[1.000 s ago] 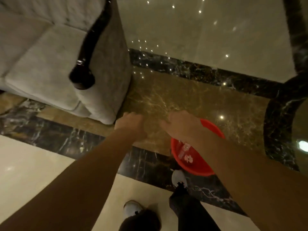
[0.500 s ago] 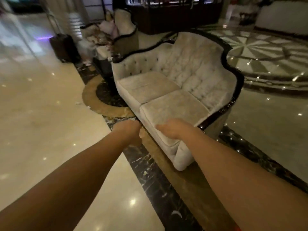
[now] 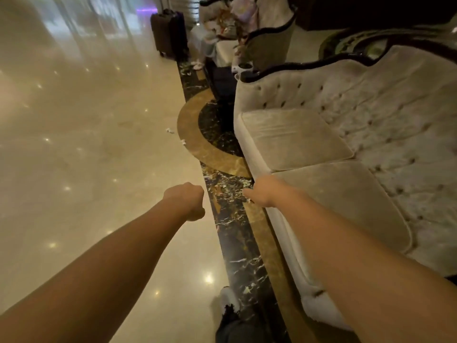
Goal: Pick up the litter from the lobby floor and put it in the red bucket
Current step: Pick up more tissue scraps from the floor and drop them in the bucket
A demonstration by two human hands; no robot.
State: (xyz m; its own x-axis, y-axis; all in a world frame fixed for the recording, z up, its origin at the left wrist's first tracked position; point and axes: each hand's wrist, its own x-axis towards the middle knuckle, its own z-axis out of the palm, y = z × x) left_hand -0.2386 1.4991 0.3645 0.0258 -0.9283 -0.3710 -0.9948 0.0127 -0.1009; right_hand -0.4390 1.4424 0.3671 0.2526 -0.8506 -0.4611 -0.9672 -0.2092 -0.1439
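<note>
Two small white scraps of litter (image 3: 170, 130) (image 3: 183, 142) lie on the pale marble floor ahead, at the edge of the gold ring inlay. More white scraps (image 3: 188, 73) sit farther off on the dark marble strip. Both my arms reach forward above the floor. My left hand (image 3: 188, 201) is curled into a fist, with nothing showing in it. My right hand (image 3: 262, 191) hangs loosely over the dark strip beside the sofa, thumb out, holding nothing I can see. The red bucket is out of view.
A cream tufted sofa (image 3: 296, 139) with dark trim fills the right side. A dark suitcase (image 3: 168, 33) stands far ahead, next to another sofa where a person (image 3: 243, 11) sits. My white shoe (image 3: 228, 298) is on the dark marble strip (image 3: 237, 243).
My view has swung up from the red bucket at my feet and along the front of the sofa. The bucket has left the view and the scraps ahead have come into sight.
</note>
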